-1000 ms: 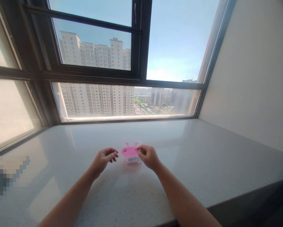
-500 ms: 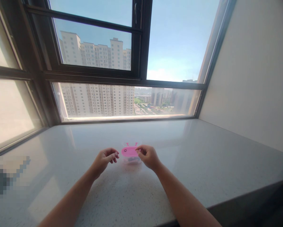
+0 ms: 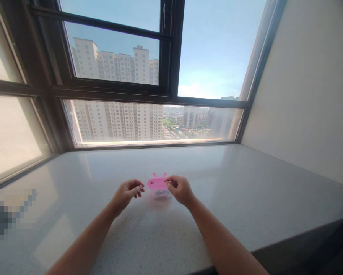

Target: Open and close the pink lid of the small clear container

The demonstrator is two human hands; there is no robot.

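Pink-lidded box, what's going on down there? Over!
Left hand beside box, half-curled. Right hand at pink lid, touch unclear. Box standing on ledge. Right hand hides lid's right end.

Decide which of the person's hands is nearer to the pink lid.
Right. The right hand overlaps the right end of the pink lid in this view; the left hand is off the lid's left end, with a gap between.

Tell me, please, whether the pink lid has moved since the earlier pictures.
No, the pink lid shows no visible shift against the dark window frame.
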